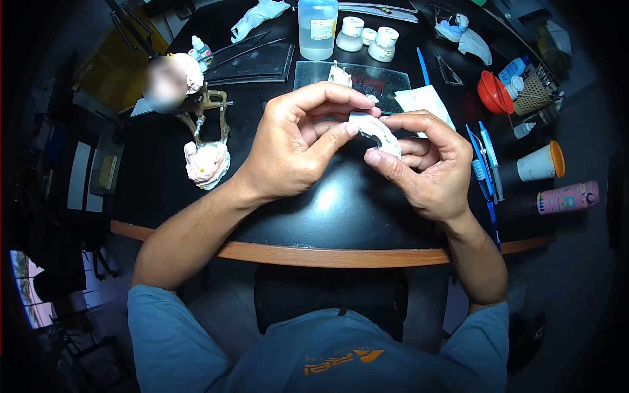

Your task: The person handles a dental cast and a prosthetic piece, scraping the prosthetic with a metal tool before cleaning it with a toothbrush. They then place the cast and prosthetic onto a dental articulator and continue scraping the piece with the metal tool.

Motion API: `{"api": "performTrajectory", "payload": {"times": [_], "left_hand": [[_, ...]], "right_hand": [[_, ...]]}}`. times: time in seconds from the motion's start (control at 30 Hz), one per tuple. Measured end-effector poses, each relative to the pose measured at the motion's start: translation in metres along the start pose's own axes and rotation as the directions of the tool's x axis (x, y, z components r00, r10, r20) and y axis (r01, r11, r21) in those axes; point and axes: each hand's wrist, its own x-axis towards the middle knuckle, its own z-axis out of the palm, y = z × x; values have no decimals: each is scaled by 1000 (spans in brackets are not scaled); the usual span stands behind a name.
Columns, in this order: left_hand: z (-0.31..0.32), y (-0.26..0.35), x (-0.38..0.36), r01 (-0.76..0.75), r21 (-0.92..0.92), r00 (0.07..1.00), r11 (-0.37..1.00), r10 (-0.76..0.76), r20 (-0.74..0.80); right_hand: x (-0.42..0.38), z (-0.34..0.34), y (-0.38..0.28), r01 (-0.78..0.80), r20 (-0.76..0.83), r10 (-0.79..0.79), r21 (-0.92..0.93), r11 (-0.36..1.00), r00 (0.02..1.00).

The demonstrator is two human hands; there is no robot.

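white cast (377,131); black table (341,203), wood edge; red funnel (493,93); pink patterned tube (567,197); orange-lidded cup (541,162).

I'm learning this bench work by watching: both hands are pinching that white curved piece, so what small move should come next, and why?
Probably a slight turn of the white curved piece between the fingertips. The left hand and right hand both pinch it in the air above the black table, and fingers cover much of it, so turning would expose the hidden surface.
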Motion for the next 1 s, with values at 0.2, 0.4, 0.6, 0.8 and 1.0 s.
{"api": "performTrajectory", "payload": {"times": [0.2, 0.4, 0.6, 0.8, 1.0], "left_hand": [[1, 3, 0, -6, 20, 1000, 1000, 6, -4], [-2, 3, 1, 9, 3, 1000, 1000, -9, 5], [-4, 0, 1, 82, -19, 997, 996, -81, 13], [-8, 0, 2, 365, -129, 930, 922, -366, 14], [-9, 0, 1, 425, -224, 903, 877, -428, 39]], "right_hand": [[1, 0, 0, 4, 12, -4, -15, 1000, 1000], [2, 2, 1, 66, 19, -65, -49, 997, 998], [2, -1, 0, -16, -6, 16, -20, 1000, 1000], [2, -2, 4, -33, -12, 33, 1, 999, 999], [2, -5, 3, -148, -9, 150, 117, 982, 989]]}}
